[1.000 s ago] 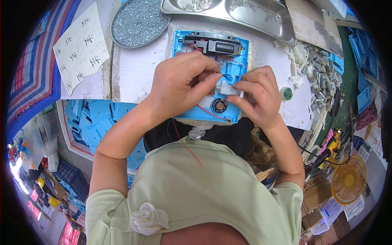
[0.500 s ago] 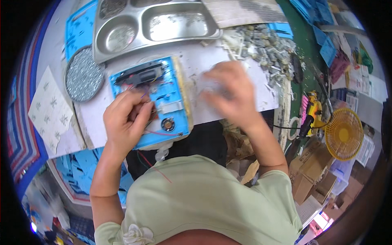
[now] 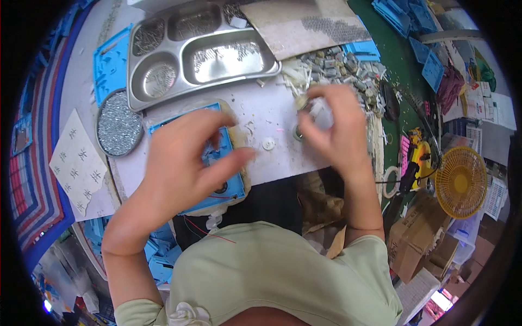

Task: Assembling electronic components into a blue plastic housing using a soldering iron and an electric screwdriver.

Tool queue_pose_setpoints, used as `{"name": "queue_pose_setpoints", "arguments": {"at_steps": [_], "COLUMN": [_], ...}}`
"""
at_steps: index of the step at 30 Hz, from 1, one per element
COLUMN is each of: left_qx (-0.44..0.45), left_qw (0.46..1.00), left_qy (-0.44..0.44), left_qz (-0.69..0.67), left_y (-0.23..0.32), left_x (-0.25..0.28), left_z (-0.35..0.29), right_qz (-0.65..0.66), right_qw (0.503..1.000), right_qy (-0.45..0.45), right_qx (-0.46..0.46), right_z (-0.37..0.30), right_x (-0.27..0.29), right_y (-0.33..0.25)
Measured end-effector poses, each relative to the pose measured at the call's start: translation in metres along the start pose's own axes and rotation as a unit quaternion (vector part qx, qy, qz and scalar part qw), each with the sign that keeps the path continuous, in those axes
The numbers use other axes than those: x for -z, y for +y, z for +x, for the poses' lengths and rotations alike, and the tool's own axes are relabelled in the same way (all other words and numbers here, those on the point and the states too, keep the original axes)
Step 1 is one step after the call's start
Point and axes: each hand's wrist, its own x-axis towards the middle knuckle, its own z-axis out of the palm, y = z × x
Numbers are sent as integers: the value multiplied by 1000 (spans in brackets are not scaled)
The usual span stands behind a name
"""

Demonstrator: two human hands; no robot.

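Hands (image 3: 182,157) apart, tabletop (image 3: 261,108) between, front edge (image 3: 288,173) near

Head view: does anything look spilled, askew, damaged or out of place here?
Mildly, yes. Small grey and white parts lie heaped loose at the right, uncontained. A red wire dangles beyond the near edge of the blue case, so it looks stray. The paper sheet at left has a ragged, torn-looking edge.

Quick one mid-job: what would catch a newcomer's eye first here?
Probably the blurred left hand, spread open over the blue casing, left of centre. Next, the shiny compartmented metal tray beyond it, with a heap of grey and white pieces to its right. Then the round yellow grille, far right.
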Motion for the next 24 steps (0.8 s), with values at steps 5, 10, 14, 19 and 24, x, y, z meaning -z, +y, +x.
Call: {"name": "queue_pose_setpoints", "arguments": {"at_steps": [5, 10, 14, 19, 24], "left_qx": [67, 141, 125, 42, -73], "left_qw": [962, 886, 848, 990, 980], "left_qy": [-249, -379, -475, -119, -20], "left_qz": [-90, -225, -197, 56, 182], "left_y": [0, -7, -1, -60, -112], "left_x": [-10, -21, -37, -82, -125], "left_z": [46, 61, 109, 203, 250], "right_qz": [145, 315, 500, 593, 581], "right_qw": [987, 949, 851, 753, 752], "right_qy": [-24, -8, -33, 34, 59], "right_qx": [69, -8, -159, -285, -307], "right_z": [2, -18, -40, -35, -59], "right_x": [11, 18, 17, 10, 4], "right_y": [-38, -18, 5, 21, 58]}}
